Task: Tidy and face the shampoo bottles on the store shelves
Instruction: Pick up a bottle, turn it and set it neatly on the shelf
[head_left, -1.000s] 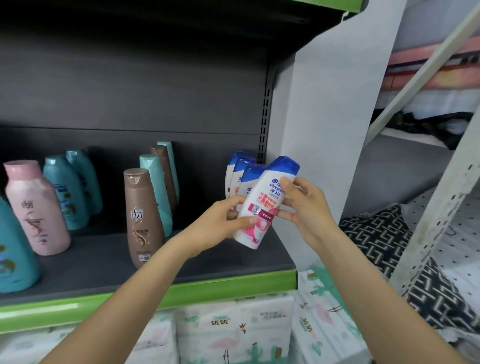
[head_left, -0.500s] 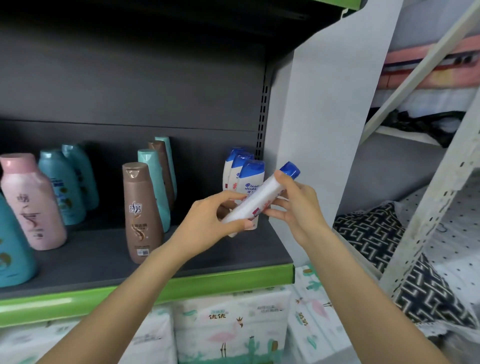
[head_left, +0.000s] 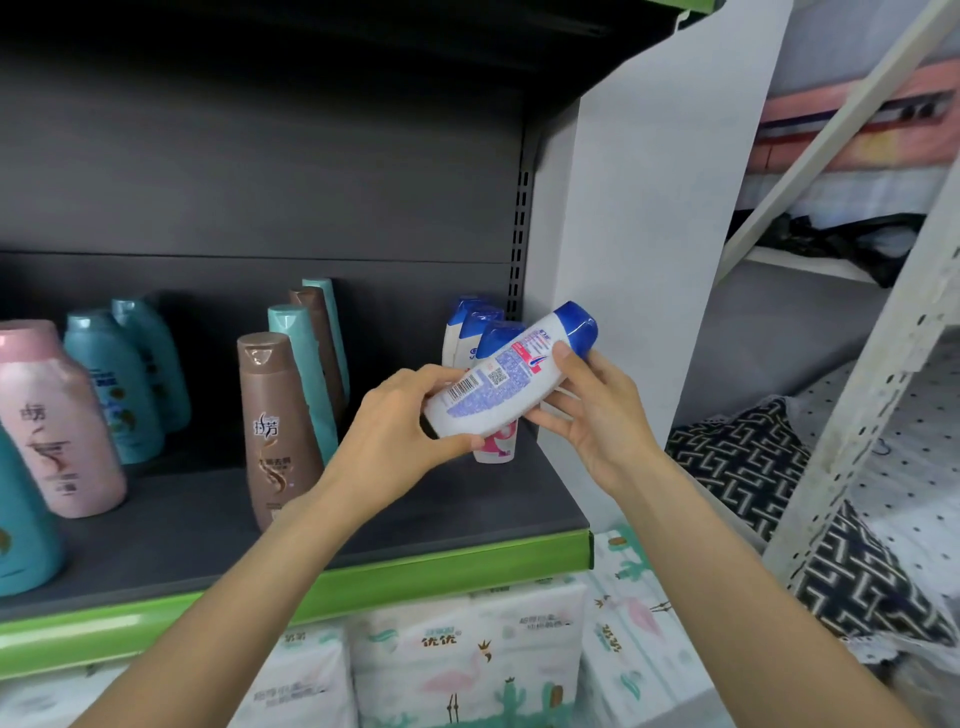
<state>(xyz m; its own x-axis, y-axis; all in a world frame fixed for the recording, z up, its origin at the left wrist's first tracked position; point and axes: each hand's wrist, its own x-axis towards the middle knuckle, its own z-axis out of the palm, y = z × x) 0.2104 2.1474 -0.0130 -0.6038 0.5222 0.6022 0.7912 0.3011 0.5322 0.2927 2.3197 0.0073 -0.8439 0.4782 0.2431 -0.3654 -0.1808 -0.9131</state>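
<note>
Dark grey store shelf (head_left: 415, 525) with a green front edge carries upright teal, pink and brown plastic shampoo bottles, and a row of white blue-capped bottles (head_left: 475, 332) at its right end. Above that end, the left hand (head_left: 400, 441) and right hand (head_left: 592, 415) both grip a white plastic shampoo bottle with a blue cap (head_left: 511, 376), tilted, its barcode side toward the camera. By my judgement it remains to be turned label-forward and set down, so facing is only partly done.

**Plastics and painted metal**

We see a glossy white plastic bottle with a shiny blue cap (head_left: 511, 382), a smooth brown plastic bottle with a satin sheen (head_left: 275, 431), a matt dark grey metal shelf (head_left: 405, 519) and its glossy green edge strip (head_left: 363, 587).
</note>
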